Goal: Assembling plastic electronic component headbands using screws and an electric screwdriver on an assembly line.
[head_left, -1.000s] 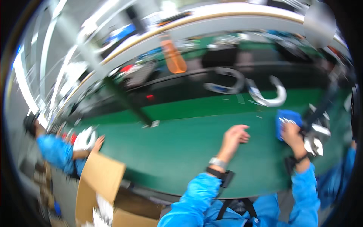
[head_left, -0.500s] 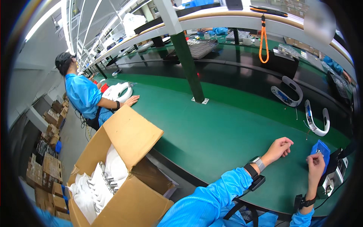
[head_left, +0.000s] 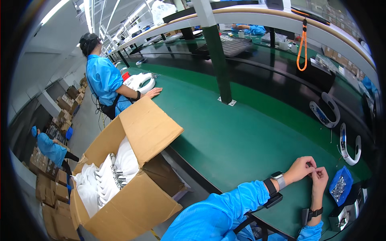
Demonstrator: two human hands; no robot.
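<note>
Over the green worktop (head_left: 225,148), my left hand (head_left: 299,169) and my right hand (head_left: 319,176) meet with fingertips together. Each is closed in a pinch; whatever they hold is too small to make out. Just right of my right hand is a blue bin (head_left: 341,185) filled with small shiny metal parts. Beyond the hands lie two white U-shaped housings, the nearer one (head_left: 352,160) and the farther one (head_left: 330,120), both with thin wires hanging out.
An open cardboard box (head_left: 132,205) of white curved parts stands at my left. A metal device (head_left: 341,220) sits by the bin. A green post (head_left: 219,68) rises from the bench. A co-worker (head_left: 105,76) stands farther left; another person (head_left: 50,146) is near stacked cartons.
My right hand has left the blue bin and moved left to meet my left hand. The view has shifted, and a second person has come into sight at the left.
</note>
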